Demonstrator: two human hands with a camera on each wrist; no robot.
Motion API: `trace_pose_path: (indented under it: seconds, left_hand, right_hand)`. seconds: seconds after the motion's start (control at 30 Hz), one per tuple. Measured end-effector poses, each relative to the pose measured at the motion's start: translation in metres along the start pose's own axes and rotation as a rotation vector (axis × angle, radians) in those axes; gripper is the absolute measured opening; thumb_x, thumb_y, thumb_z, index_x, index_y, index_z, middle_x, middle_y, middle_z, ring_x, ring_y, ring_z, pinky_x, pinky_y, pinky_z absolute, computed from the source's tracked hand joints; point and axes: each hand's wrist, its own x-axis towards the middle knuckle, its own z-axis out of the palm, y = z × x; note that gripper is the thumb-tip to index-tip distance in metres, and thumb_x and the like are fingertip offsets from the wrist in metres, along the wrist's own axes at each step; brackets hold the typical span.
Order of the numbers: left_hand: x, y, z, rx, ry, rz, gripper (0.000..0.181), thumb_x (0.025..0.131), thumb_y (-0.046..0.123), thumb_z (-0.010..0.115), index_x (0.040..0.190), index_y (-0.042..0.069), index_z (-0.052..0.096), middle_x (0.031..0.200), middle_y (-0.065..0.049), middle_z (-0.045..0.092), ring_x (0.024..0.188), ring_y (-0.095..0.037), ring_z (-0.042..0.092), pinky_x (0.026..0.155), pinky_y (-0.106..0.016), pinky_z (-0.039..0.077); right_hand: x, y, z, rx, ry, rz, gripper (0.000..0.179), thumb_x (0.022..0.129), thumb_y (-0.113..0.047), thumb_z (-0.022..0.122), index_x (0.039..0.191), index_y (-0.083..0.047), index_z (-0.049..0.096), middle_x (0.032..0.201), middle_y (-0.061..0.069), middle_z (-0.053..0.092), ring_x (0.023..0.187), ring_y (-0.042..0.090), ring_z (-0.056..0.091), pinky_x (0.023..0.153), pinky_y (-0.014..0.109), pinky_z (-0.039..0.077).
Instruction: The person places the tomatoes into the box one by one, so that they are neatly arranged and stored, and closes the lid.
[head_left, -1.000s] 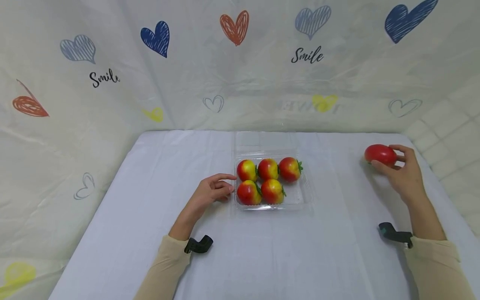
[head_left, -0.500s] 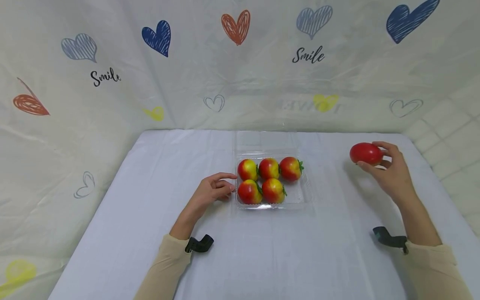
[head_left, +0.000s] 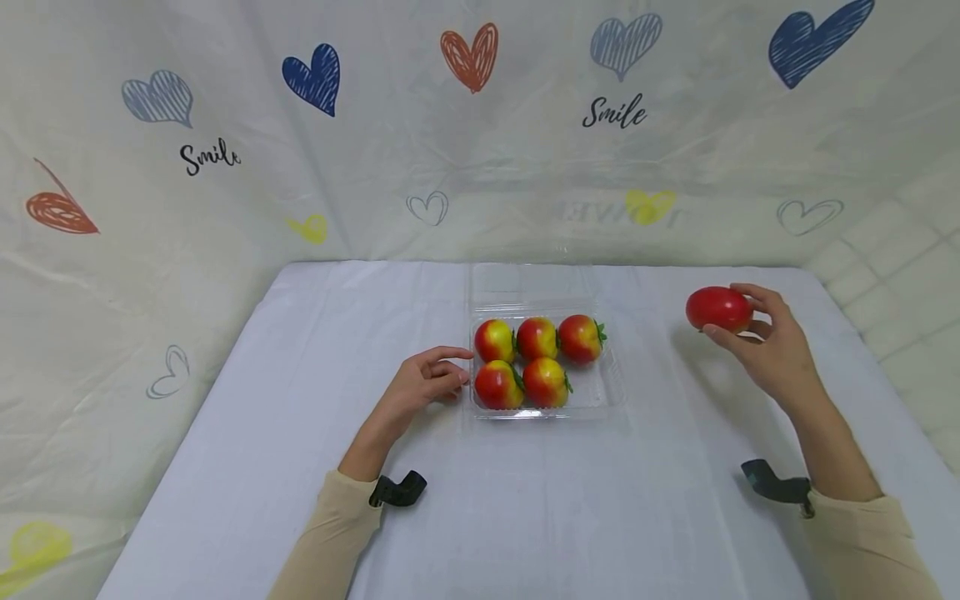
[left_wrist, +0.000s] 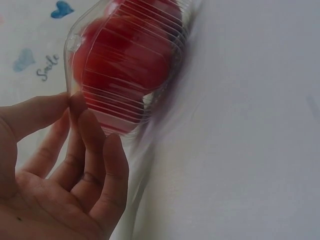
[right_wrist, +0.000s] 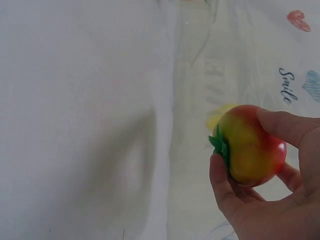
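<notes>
In the head view, a clear plastic clamshell box (head_left: 588, 398) lies open on the white cloth, its lid folded back toward the wall. Several red-and-yellow tomatoes (head_left: 546, 382) with green leafy tops sit in it in two rows; the front right spot is bare. My left hand (head_left: 420, 383) pinches the box's left rim between thumb and fingertip, as the left wrist view shows, its other fingers bent close to the wall. To the right, my right hand (head_left: 772, 346) holds another tomato (right_wrist: 250, 145) above the cloth, thumb and fingers around it, its green top facing out.
A white cloth (head_left: 600, 500) covers the table. Behind it hangs a pale sheet (head_left: 525, 150) printed with hearts and "Smile". Each wrist carries a small black camera mount (head_left: 401, 489).
My right hand has carried the tomato left toward the box, with its shadow shifting along the cloth. My left hand and the box have stayed in place.
</notes>
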Motion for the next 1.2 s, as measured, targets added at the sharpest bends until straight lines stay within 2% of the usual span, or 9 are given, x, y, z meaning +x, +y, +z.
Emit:
trace_pose_path:
  seconds: [0.13, 0.27, 0.73, 1.07, 1.2]
  left_hand:
    - [0.000, 0.000, 0.000, -0.003, 0.002, -0.001, 0.038, 0.099, 0.022, 0.071, 0.137, 0.014, 0.065, 0.098, 0.002, 0.075, 0.093, -0.021, 0.066, 0.087, -0.029, 0.062]
    - [0.000, 0.001, 0.001, 0.000, 0.003, -0.003, 0.039, 0.100, 0.022, 0.070, 0.137, 0.014, 0.065, 0.098, 0.002, 0.075, 0.093, -0.021, 0.066, 0.087, -0.029, 0.062]
    - [-0.002, 0.002, 0.001, -0.011, 0.005, -0.005, 0.039, 0.099, 0.022, 0.070, 0.137, 0.012, 0.065, 0.098, 0.000, 0.075, 0.093, -0.021, 0.066, 0.086, -0.029, 0.062]
    - [-0.001, -0.001, 0.001, -0.005, 0.002, 0.001, 0.038, 0.100, 0.024, 0.069, 0.137, 0.013, 0.065, 0.099, 0.000, 0.075, 0.092, -0.021, 0.066, 0.085, -0.029, 0.062]
    - [0.000, -0.001, 0.002, -0.009, 0.007, -0.004, 0.039, 0.100, 0.024, 0.070, 0.137, 0.012, 0.065, 0.098, 0.001, 0.075, 0.091, -0.021, 0.066, 0.085, -0.029, 0.062]
  right_hand:
    - [-0.003, -0.004, 0.000, 0.002, -0.002, -0.019, 0.081, 0.097, -0.030, 0.074, 0.163, -0.022, 0.028, 0.161, 0.025, 0.034, 0.114, 0.008, 0.043, 0.071, -0.003, 0.042]
    - [-0.006, -0.008, 0.001, 0.015, -0.018, -0.028, 0.082, 0.096, -0.030, 0.075, 0.163, -0.022, 0.029, 0.161, 0.024, 0.034, 0.111, 0.000, 0.041, 0.072, -0.003, 0.044]
    - [-0.013, -0.020, 0.005, 0.011, -0.072, -0.037, 0.084, 0.094, -0.030, 0.078, 0.162, -0.015, 0.030, 0.157, 0.025, 0.039, 0.104, -0.005, 0.047, 0.071, 0.001, 0.047]
    - [-0.020, -0.028, 0.008, -0.003, -0.095, -0.045, 0.081, 0.094, -0.034, 0.078, 0.159, -0.012, 0.034, 0.153, 0.025, 0.044, 0.106, 0.005, 0.051, 0.070, 0.005, 0.050]
    - [-0.022, -0.033, 0.010, -0.007, -0.102, -0.050, 0.080, 0.093, -0.035, 0.078, 0.158, -0.012, 0.036, 0.153, 0.024, 0.046, 0.108, 0.014, 0.055, 0.070, 0.007, 0.051]
